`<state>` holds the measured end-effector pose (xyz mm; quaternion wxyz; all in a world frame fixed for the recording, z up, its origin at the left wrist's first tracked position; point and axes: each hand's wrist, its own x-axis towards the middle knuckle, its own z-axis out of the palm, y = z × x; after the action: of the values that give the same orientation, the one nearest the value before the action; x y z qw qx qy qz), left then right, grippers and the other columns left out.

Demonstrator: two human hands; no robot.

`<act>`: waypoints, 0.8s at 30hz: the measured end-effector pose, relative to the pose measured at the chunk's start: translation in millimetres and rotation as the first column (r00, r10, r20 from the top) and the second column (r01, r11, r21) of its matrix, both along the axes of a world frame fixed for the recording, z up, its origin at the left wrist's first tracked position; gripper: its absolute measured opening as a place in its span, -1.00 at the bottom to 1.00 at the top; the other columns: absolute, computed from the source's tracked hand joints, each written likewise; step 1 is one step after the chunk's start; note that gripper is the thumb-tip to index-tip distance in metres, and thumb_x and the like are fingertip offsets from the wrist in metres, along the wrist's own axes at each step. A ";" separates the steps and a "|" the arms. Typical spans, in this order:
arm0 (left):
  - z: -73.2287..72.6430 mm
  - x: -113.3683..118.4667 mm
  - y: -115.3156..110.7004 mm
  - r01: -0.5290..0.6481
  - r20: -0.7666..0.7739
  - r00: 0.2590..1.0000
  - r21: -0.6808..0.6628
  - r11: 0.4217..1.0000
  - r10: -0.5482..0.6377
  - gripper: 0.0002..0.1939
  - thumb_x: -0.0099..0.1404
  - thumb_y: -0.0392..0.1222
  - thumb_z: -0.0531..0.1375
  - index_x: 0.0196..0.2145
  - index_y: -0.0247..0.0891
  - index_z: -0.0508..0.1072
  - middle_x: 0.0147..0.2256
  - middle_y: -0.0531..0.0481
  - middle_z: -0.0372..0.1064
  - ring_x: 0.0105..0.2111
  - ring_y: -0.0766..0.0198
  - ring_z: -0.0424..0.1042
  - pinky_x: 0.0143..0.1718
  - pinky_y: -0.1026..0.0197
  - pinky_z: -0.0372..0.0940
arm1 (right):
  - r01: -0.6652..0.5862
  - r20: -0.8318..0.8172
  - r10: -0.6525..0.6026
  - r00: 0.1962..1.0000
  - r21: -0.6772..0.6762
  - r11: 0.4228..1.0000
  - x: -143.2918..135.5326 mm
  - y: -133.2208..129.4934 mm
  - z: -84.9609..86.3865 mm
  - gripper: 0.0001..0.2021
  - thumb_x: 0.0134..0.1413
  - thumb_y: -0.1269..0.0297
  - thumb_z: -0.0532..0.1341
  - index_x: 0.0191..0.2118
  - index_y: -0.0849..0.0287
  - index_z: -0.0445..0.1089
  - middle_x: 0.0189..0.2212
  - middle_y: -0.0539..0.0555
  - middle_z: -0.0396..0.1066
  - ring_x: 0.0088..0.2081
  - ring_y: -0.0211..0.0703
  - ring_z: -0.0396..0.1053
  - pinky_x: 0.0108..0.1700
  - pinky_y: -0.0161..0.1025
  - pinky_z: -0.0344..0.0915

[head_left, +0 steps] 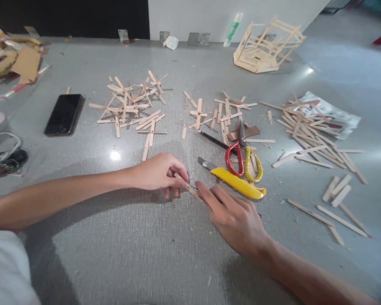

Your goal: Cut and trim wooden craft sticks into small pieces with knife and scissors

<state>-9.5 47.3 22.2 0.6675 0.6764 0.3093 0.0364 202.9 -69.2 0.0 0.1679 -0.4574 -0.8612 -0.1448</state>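
Observation:
Between the thumb and fingers of my left hand (160,173) is a wooden craft stick (194,194), slanting down to the right. My right hand (233,216) is closed round a thin dark tool, mostly hidden by the fingers; its narrow tip (193,187) meets the stick. I cannot make out what kind of tool it is. Just beyond my right hand lies a yellow utility knife (238,183) with its blade out. Past it rest scissors (242,148) with one red and one yellow handle, and a black pen-like stick (213,140) lies partly beneath them.
Loose and crossed craft sticks (130,106) lie beyond my left hand, with another pile (317,131) on a plastic wrapper at right. A stick-built frame (266,48) stands at the back right. A phone (64,115) lies at left, near cardboard scraps (27,62) and a cable (11,137).

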 end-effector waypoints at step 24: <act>-5.5 1.4 0.6 -0.007 0.017 1.000 -0.017 1.000 0.008 -0.79 0.38 -0.21 0.22 -0.34 -0.44 0.52 -0.51 -0.13 0.52 -0.52 0.23 0.57 -0.55 0.33 0.46 | 0.000 0.119 0.000 0.993 0.002 1.000 -6.4 -4.5 2.1 -0.59 0.18 0.67 -0.04 -0.02 0.40 0.47 -0.50 0.03 0.36 -0.55 -0.25 0.31 -0.56 -0.27 0.17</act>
<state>-8.1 47.9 16.7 0.6756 0.6692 0.3064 0.0421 196.5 -73.7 2.0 0.1166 -0.4477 -0.8696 -0.1726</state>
